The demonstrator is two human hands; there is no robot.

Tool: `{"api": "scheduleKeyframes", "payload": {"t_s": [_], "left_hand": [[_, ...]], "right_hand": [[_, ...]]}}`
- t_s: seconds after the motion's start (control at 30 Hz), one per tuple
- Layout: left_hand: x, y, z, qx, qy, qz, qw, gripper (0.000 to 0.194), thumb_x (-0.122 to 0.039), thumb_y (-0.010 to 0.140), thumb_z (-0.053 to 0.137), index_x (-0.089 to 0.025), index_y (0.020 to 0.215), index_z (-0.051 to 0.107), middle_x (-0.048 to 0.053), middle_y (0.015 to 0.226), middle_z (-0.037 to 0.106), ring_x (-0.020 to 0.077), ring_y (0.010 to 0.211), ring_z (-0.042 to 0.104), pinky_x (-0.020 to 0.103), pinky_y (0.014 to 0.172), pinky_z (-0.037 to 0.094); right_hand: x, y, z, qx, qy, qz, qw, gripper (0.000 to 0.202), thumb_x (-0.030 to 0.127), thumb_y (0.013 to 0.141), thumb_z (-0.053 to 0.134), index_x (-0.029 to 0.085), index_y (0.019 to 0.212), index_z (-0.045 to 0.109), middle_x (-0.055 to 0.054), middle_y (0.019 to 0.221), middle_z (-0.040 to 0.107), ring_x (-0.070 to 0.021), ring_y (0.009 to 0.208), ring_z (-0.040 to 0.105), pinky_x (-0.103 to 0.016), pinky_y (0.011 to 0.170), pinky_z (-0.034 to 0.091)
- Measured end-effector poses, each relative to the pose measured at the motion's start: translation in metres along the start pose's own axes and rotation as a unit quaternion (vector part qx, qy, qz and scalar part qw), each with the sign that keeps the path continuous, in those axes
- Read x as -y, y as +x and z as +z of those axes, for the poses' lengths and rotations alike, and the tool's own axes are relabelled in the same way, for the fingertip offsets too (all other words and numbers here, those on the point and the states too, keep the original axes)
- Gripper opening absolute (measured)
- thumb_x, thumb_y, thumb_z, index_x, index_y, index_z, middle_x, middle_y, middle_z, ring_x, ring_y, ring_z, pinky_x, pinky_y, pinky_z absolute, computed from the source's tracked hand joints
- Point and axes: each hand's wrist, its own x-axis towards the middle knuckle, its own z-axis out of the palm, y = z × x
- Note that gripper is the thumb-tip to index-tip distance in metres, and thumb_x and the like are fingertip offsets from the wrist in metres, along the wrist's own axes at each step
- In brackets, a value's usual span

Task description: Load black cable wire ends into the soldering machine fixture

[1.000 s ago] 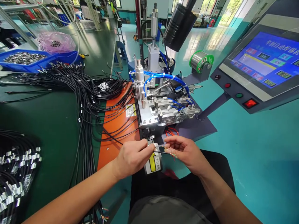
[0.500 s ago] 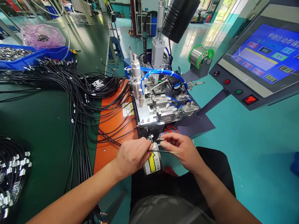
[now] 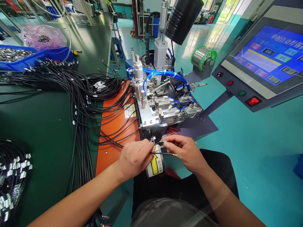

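My left hand (image 3: pixel 137 156) is closed around black cables near their ends. One black cable (image 3: pixel 163 153) sticks out to the right below the fingers, its thin coloured wires (image 3: pixel 177 155) fanned out at the tip. Just above it, the bared wires (image 3: pixel 163 141) of another cable end reach my right hand (image 3: pixel 183 151), whose thumb and forefinger pinch them. Beneath the hands is a rounded machine end with a yellow arrow label (image 3: pixel 154 165). The soldering machine (image 3: pixel 151 116) stands just beyond, with several black cables running into its left side over the orange plate (image 3: pixel 118 126).
Bundled black cables (image 3: pixel 80 94) spread over the green table (image 3: pixel 47 132) on the left. Behind them stands a blue tray (image 3: pixel 35 61) of small metal parts beside a pink plastic bag (image 3: pixel 44 36). A solder spool (image 3: pixel 203 57) and a control screen (image 3: pixel 267 56) are on the right.
Both hands keep nearly the same place and grip. The right fingertips shift very slightly at the wires; the view moves only a little.
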Motion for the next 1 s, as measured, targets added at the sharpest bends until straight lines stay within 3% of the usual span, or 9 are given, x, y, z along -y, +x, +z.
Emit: {"api": "scheduleKeyframes", "payload": {"t_s": [0.6,0.73,0.83,1.0], "left_hand": [[-0.001,0.002,-0.002,-0.010,-0.009,-0.013,1.000,0.014,-0.020,0.094,0.046,-0.015,0.086,0.057,0.001,0.066,0.050,0.0143,0.056,0.044,0.028,0.052,0.033],[-0.003,0.001,-0.002,-0.016,0.005,-0.036,0.999,0.014,-0.020,0.094,0.045,-0.015,0.097,0.058,0.003,0.072,0.054,0.0147,0.060,0.049,0.027,0.054,0.035],[-0.003,0.001,-0.001,-0.024,0.000,-0.043,0.999,0.012,-0.019,0.094,0.047,-0.016,0.092,0.058,0.003,0.071,0.053,0.0152,0.060,0.048,0.027,0.055,0.036],[-0.003,0.003,-0.002,-0.038,-0.008,-0.037,0.999,0.011,-0.016,0.093,0.048,-0.015,0.087,0.057,0.002,0.069,0.052,0.0149,0.059,0.046,0.027,0.055,0.035]], "right_hand": [[0.004,0.005,0.007,0.024,0.087,0.002,0.996,0.019,0.034,0.080,0.071,0.019,0.091,0.071,0.001,0.072,0.061,-0.0114,0.063,0.052,-0.024,0.059,0.043],[0.011,0.006,0.007,0.041,0.065,-0.010,0.997,0.019,0.034,0.080,0.071,0.019,0.091,0.070,-0.001,0.080,0.064,-0.0132,0.070,0.056,-0.026,0.065,0.045],[0.017,0.006,0.006,0.053,0.034,-0.024,0.998,0.017,0.034,0.080,0.071,0.019,0.089,0.070,-0.002,0.084,0.066,-0.0156,0.077,0.059,-0.028,0.072,0.047],[0.022,0.008,0.005,0.052,-0.023,-0.045,0.997,0.016,0.033,0.081,0.069,0.019,0.088,0.071,-0.003,0.083,0.068,-0.0166,0.076,0.060,-0.029,0.070,0.047]]}}
